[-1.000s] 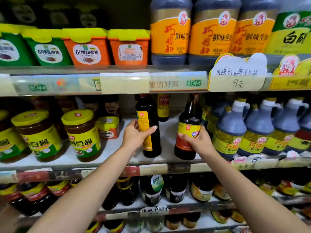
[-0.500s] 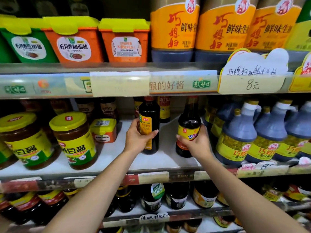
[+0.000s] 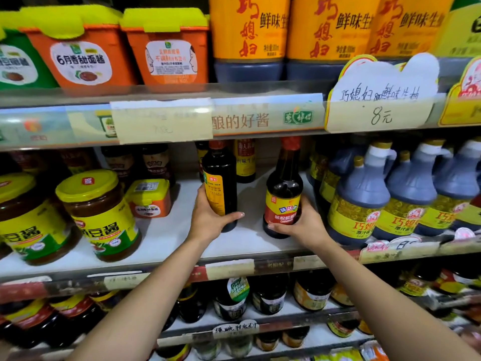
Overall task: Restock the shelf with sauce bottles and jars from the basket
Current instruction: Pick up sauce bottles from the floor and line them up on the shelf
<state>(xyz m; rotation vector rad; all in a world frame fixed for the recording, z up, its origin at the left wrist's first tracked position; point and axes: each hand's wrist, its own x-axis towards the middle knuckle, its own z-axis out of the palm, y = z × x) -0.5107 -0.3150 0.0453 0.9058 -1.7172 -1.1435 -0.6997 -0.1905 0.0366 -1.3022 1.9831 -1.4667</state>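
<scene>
**Two bottles held on the middle shelf**

Both arms reach in over the white middle shelf (image 3: 166, 238); the left hand (image 3: 208, 217) is wrapped around the lower part of a tall dark bottle (image 3: 220, 183) with a yellow label, thumb across the front, fingers behind; the right hand (image 3: 304, 225) cups the base of a rounder dark bottle (image 3: 283, 188) with a red-and-yellow label and a red cap, fingers curled round its right side. Both bottles stand upright, near each other but apart, in the open gap of the shelf — whether their bases touch the shelf or hang just above it cannot be told.

Left of the gap stand yellow-lidded jars (image 3: 99, 214) of brown paste and a small orange tub (image 3: 149, 198); right of it, a row of handled jugs (image 3: 364, 201) — the nearest just beside the right hand. More dark bottles stand behind the gap; the basket is out of view. Above, a price tag (image 3: 380, 110) reads 8元.
</scene>
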